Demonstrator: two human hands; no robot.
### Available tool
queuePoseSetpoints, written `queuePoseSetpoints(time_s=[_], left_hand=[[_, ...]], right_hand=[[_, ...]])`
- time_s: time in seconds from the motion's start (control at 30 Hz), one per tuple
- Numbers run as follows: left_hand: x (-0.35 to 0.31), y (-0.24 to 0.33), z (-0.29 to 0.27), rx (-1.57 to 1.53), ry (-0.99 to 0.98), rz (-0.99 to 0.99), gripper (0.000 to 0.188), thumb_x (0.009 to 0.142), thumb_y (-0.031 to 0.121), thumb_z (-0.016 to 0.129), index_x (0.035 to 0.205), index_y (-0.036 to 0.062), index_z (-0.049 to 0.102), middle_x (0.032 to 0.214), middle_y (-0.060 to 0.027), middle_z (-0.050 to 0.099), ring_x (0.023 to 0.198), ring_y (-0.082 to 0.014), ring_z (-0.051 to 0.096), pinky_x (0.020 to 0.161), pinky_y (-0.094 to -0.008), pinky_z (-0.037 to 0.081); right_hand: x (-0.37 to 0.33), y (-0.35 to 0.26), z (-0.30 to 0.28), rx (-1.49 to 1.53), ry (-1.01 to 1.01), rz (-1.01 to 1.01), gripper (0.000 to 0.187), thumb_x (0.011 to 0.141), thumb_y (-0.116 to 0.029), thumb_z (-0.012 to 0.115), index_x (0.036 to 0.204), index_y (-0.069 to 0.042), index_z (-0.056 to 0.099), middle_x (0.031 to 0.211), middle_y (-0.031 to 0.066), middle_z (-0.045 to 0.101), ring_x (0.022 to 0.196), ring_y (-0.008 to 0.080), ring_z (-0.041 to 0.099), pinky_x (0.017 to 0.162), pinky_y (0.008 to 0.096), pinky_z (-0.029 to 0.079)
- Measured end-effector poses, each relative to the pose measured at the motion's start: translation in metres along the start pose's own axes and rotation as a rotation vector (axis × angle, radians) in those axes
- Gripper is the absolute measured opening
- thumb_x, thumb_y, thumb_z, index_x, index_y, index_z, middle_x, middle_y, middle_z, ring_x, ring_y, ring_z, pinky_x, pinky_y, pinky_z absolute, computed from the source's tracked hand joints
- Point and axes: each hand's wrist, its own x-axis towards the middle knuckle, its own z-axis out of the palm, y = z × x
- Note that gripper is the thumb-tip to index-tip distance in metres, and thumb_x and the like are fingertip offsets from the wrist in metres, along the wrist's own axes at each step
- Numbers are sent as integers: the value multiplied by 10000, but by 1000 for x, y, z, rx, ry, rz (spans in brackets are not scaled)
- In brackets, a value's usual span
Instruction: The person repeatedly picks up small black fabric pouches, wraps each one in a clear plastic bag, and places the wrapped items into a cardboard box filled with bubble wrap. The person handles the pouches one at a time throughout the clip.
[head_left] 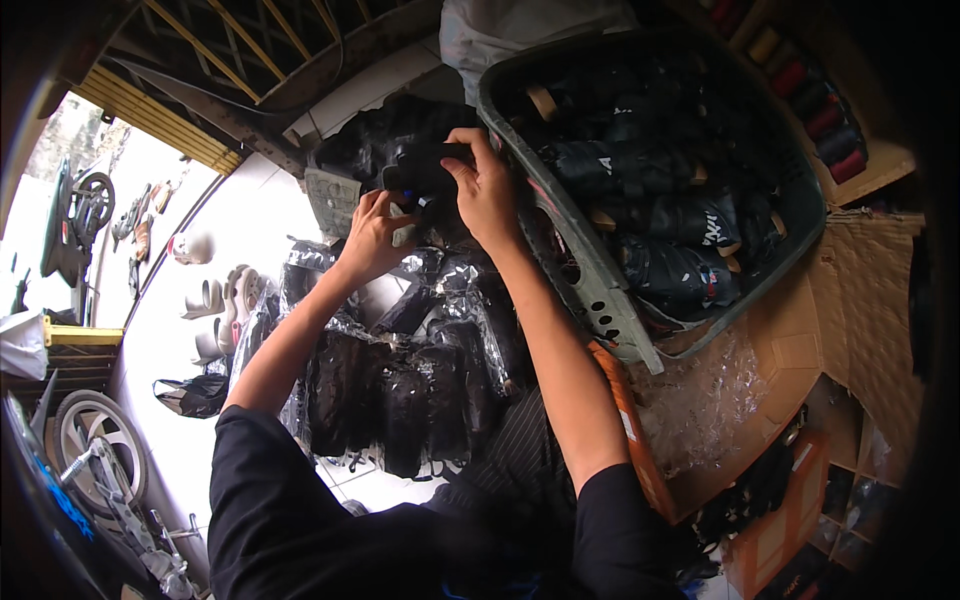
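Much of the black bar-shaped piece, a little left of 12 o'clock from the centre, is hard to make out: fingers cover its right end, and its lower side merges with the dark pile behind it toward 11 o'clock. It looks matt and plain black, with a rounded left end; small bluish and whitish glints show just below it, their source unclear. Its visible long axis runs roughly from 9 to 3 o'clock, the free end toward 9. The right hand pinches the 3 o'clock end between thumb and bent fingers. The left hand is curled narrow just below the piece; whether it grips anything, I cannot tell. Plastic-wrapped black bundles lie toward 7 o'clock, and a dark green crate stands toward 2 o'clock, its far side lost in shadow.
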Motion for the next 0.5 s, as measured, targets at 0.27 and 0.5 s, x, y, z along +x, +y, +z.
queuePoseSetpoints(time_s=[0.27,0.5], left_hand=[[-9,3,-9,-78,-142,-20,463,719,133,722,1178,77,689,1121,-143,555,1111,-331,476,1001,-401,437],[-14,-8,-15,-369,1,-144,424,739,69,715,1160,92,669,1190,-153,555,1158,-357,525,977,-416,462]], right_hand=[[2,9,-3,3,-76,135,244,932,-118,611,1160,-72,540,1059,135,621,936,294,606,784,356,458],[-8,8,23,33,223,134,251,971,-87,547,1200,-9,482,1157,176,558,1095,297,546,912,368,441]])
